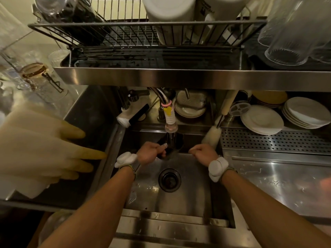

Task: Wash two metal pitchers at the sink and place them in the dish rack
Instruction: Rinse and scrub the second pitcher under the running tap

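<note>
At the far left, close to the camera, a pair of pale yellow rubber gloves (44,149) hangs over the dark edge of the table and crowds that side. Above them we make out blurred clear glass jars (34,74).

Moving inward, our left hand (149,153) reaches over the stainless steel sink basin (193,194). Its fingers and thumb are curled around the near rim of the dark metal pitcher (176,140). We hold the pitcher at the back of the basin, directly under the white ribbed faucet nozzle (171,120), whose stream runs into its mouth. Nearer to us, the round black drain (169,179) sits in the middle of the basin floor, with open steel between our forearms down to the front edge.

Our right hand (204,152) is just right of the pitcher with its fingers curled under. We cannot tell whether they grip anything or touch the pitcher. Close behind its knuckles, a white bristled bottle brush (212,134) leans in the basin's back right corner.

Further right lies a perforated steel drain board (275,140), with stacked white plates (261,120) behind it.

Overhead, a dark wire dish rack (143,33) stands on a steel shelf whose front edge juts out above the faucet. Tall white containers (170,15) fill the rack's right half, and its left half shows open wire.
</note>
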Action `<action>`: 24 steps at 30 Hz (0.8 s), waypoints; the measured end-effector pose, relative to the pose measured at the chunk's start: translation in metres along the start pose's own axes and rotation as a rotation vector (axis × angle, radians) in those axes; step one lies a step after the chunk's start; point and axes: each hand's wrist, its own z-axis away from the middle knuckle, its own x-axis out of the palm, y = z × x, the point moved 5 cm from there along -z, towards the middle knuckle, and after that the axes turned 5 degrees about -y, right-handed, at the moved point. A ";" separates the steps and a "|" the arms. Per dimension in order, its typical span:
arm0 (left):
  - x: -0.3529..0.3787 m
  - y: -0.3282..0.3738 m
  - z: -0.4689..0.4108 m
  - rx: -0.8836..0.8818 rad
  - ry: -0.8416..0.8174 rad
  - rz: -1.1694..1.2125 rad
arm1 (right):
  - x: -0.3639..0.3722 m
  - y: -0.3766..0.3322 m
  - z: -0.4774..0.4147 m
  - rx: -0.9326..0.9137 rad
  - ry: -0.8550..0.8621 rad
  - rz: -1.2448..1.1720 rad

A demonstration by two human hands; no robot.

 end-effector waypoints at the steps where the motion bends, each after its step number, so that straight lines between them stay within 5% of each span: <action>1: -0.003 -0.001 0.002 0.015 0.003 -0.037 | 0.001 0.000 -0.001 -0.002 -0.002 0.004; 8: -0.009 -0.002 0.000 0.093 -0.039 -0.200 | 0.004 0.008 -0.002 0.017 -0.007 0.046; 24: -0.001 -0.004 -0.002 0.073 -0.100 -0.179 | -0.001 0.007 0.002 0.021 0.017 0.113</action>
